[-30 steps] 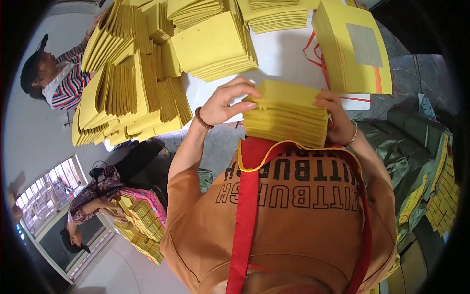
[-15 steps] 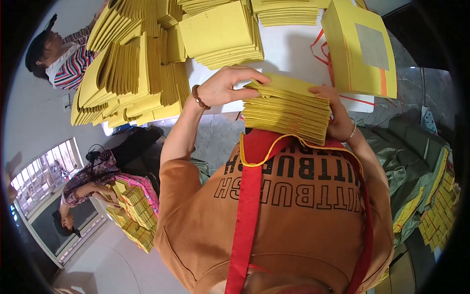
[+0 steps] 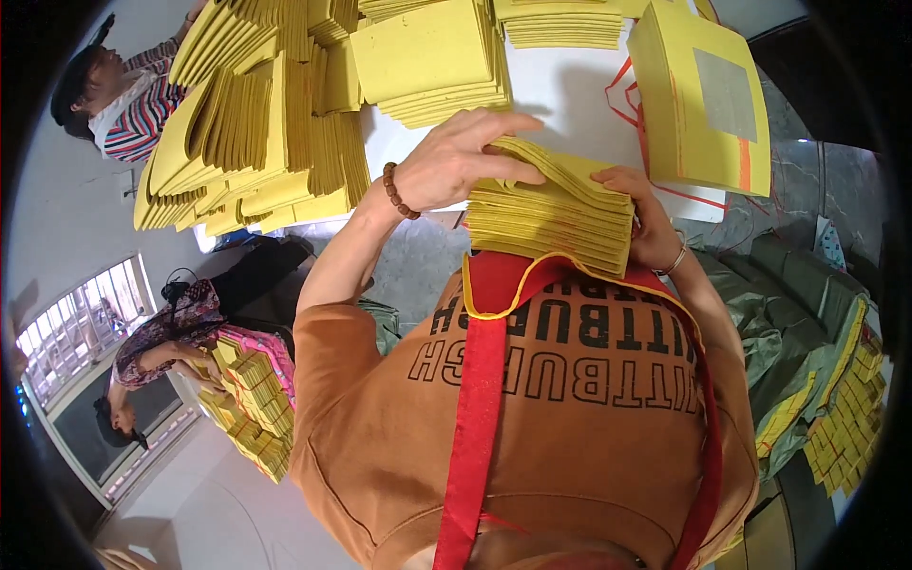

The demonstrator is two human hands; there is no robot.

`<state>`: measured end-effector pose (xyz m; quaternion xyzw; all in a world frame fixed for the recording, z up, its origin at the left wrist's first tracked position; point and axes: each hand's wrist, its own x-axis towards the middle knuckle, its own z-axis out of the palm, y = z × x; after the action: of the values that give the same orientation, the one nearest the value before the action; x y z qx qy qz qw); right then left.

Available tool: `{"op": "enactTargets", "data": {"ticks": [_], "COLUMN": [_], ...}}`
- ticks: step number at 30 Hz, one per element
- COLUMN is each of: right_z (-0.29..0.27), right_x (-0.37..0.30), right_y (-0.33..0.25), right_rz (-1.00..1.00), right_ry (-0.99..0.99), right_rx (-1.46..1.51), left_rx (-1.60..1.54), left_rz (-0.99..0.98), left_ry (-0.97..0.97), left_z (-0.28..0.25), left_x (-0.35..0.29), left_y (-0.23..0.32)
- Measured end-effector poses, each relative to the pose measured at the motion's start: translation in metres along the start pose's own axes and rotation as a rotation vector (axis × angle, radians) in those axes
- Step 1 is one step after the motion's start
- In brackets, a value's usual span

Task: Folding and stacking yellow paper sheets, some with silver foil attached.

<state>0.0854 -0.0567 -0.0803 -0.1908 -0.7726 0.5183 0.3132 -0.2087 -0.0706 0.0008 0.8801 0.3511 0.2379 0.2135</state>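
Note:
A thick stack of folded yellow paper (image 3: pixel 546 223) sits between my hands, close to my chest at the near edge of the table. My left hand (image 3: pixel 456 166) grips the far left corner of the top few sheets, which bend up in a curl. Its thumb lies in front of the curled sheets and its fingers reach behind them. My right hand (image 3: pixel 648 220) clasps the stack's right side, with fingertips over the top sheets' right corner; part of it is hidden behind the paper.
Piles of folded yellow paper (image 3: pixel 427 62) cover the white table (image 3: pixel 579 95) ahead and to the left. A tall yellow bundle with a grey patch (image 3: pixel 665 104) stands at right, beside red ribbon (image 3: pixel 619 90). Two people are at the left; one handles yellow bundles (image 3: pixel 249 389).
My left hand has lifted and bent up the far left corner of the top sheets, which lay nearly flat before. My right hand stays at the stack's right side.

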Motion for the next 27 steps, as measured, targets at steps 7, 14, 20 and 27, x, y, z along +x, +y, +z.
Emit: {"op": "enactTargets", "data": {"ticks": [7, 14, 20, 27], "right_z": [0.000, 0.008, 0.021, 0.027], "right_x": [-0.001, -0.015, -0.008, 0.006], "right_y": [0.001, 0.011, 0.027, 0.063], "right_rz": [-0.025, 0.182, 0.462, 0.363], "right_ry": [-0.008, 0.123, 0.306, 0.273], "right_rx": [-0.011, 0.315, 0.532, 0.477], "left_rx": [0.026, -0.044, -0.262, -0.236], "left_rz": [-0.036, -0.134, -0.286, -0.321], "left_ry": [-0.216, -0.233, 0.055, 0.110], "left_z": [-0.006, -0.003, 0.040, 0.067], "left_x": [-0.004, -0.029, -0.045, -0.055], "left_y": [-0.003, -0.006, 0.001, -0.020]}}
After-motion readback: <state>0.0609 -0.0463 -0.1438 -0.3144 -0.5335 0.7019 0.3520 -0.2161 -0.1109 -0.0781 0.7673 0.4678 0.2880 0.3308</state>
